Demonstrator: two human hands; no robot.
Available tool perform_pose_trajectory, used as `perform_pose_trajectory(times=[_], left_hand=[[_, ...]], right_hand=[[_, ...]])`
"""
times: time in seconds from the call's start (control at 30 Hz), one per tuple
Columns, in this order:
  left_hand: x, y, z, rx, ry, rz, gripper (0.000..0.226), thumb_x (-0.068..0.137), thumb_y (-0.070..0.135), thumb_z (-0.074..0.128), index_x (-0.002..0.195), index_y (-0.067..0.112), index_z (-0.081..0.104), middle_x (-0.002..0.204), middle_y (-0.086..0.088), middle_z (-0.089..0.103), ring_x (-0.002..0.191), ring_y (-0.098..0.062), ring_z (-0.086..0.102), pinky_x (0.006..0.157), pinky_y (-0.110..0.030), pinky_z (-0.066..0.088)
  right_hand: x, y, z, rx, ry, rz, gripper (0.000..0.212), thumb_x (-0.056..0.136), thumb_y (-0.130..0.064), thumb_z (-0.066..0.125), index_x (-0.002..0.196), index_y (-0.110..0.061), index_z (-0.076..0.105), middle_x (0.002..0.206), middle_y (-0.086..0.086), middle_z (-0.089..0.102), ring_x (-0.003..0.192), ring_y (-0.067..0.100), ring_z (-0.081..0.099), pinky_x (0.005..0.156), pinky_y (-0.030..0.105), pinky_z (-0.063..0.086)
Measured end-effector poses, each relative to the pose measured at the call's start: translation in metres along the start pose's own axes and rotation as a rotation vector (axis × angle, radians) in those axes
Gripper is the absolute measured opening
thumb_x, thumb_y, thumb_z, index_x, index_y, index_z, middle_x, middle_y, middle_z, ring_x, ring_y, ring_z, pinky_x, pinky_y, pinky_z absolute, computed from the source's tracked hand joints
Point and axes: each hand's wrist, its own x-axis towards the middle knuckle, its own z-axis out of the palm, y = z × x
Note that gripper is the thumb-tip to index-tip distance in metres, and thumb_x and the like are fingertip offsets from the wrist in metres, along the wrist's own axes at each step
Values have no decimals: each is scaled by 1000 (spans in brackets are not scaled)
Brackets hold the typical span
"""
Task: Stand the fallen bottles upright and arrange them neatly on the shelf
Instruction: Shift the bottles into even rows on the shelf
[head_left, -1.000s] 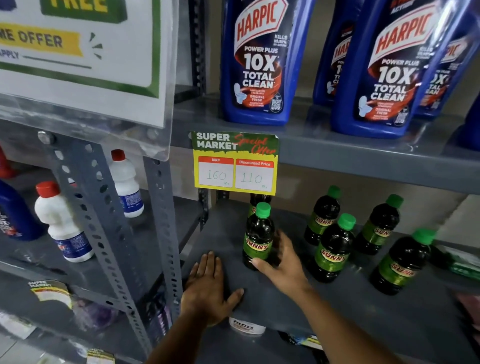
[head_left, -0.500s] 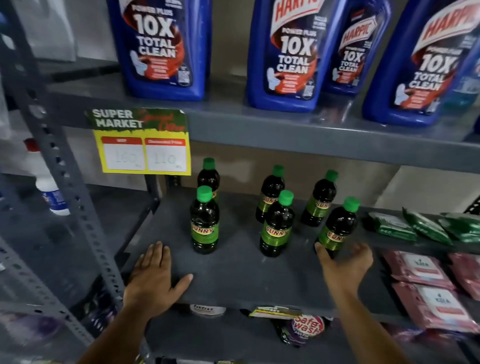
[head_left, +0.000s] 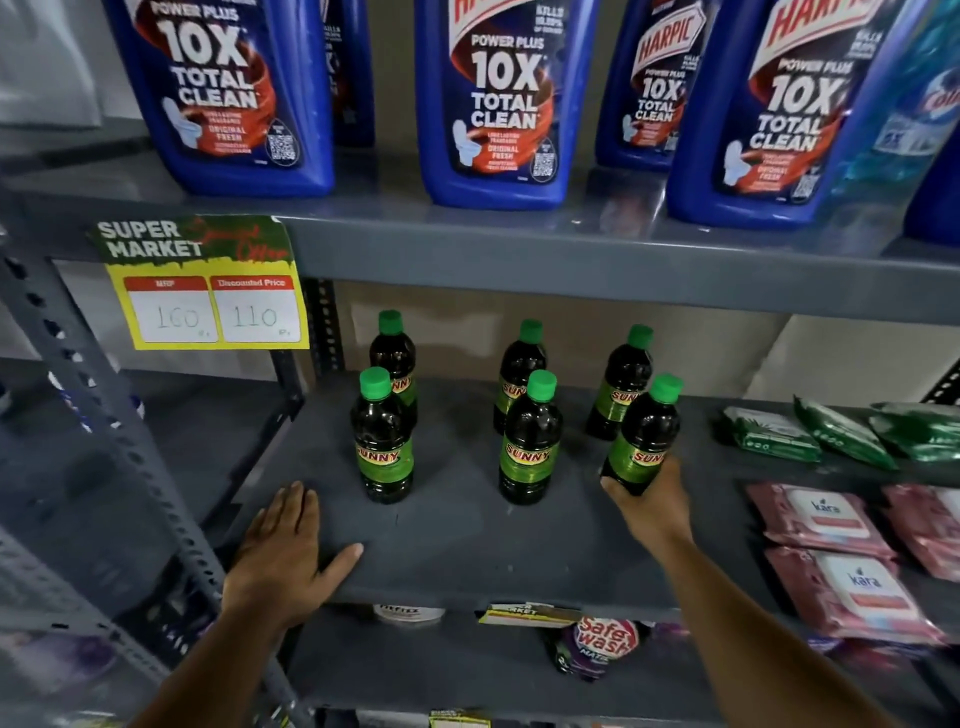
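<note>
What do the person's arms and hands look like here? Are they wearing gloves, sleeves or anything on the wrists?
Both arms are bare as far as the view shows: no sleeves reach the forearms. The left hand and right hand have no gloves. No watch, bracelet or ring shows on either wrist or on the fingers. No markings are visible.

Setting: retail shop aisle. Evidence: grey slotted-metal shelf (head_left: 467, 551) units stocked with repeated products; "Super Market" price tag (head_left: 202, 283), upper left, listing MRP and discounted price; Harpic cleaner bottles (head_left: 493, 104) along top.
</note>
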Motion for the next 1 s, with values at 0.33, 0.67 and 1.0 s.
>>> perform_pose_trajectory(times=[0.33,0.67,1.0], left_hand=[[-4,1,0,9,42,1,114,67,83,1,151,5,5,161,-14,3,147,-26,2,119,-39,6],[-4,2,1,17,37,-2,115,67,82,1,150,4,10,161,-15,5,147,-28,5,119,-40,8],[-4,1,-1,23,38,4,114,68,82,1,150,4,10,161,-15,6,147,-28,6,119,-41,10]], right_hand=[[-49,15,-18,-28,20,11,56,68,-24,86,112,-19,51,98,-3,61,90,19,59,74,32,45],[-94,26,-32,-27,23,2,53,67,-22,85,106,-30,50,91,-12,63,84,12,62,74,36,50],[-96,27,-30,-15,32,-34,55,67,-22,85,110,-30,51,95,-9,65,87,10,62,77,35,51]])
